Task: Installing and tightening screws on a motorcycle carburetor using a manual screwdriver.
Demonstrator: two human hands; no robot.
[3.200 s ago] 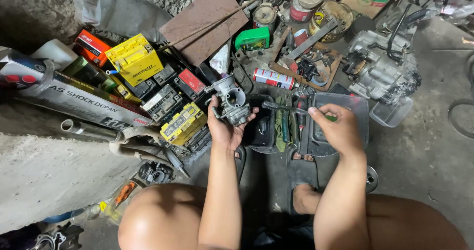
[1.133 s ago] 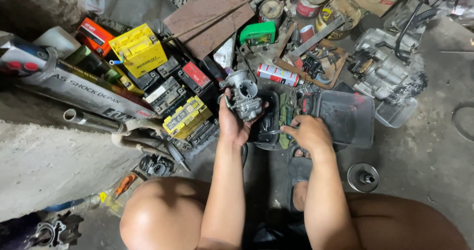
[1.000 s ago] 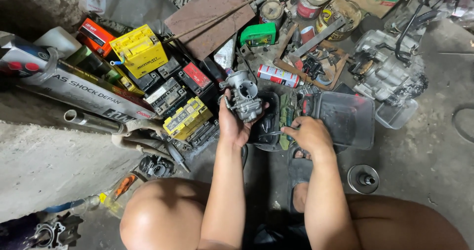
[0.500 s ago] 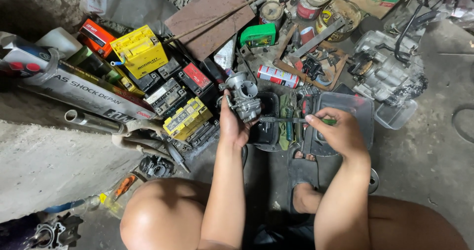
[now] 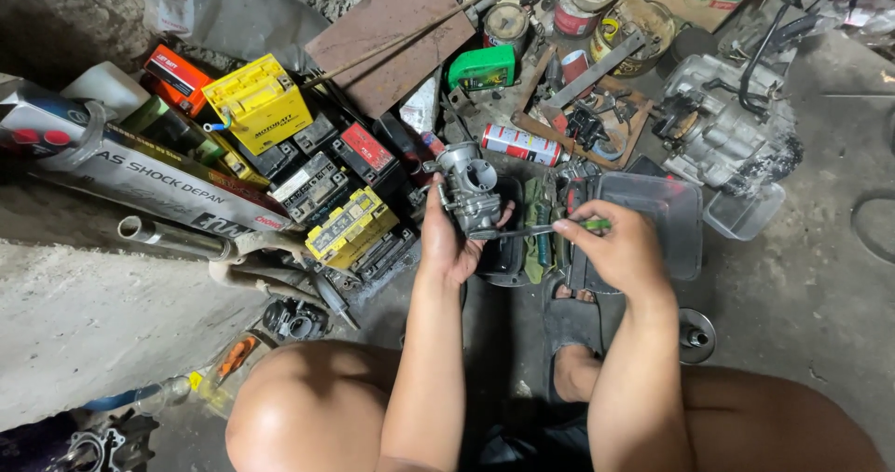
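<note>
Left hand [image 5: 447, 248] clamped around a grey cast-metal carburettor [image 5: 469, 190], held above the concrete floor [image 5: 820, 276] in front of the person's knees. Right hand [image 5: 620, 253] closed on a slim green-handled screwdriver [image 5: 550, 229]; its shaft runs leftward and the tip meets the carburettor's lower side. Below the hands: a clear plastic lidded box [image 5: 657, 220]. Left of them: a yellow block-shaped battery [image 5: 259, 104] among other batteries.
</note>
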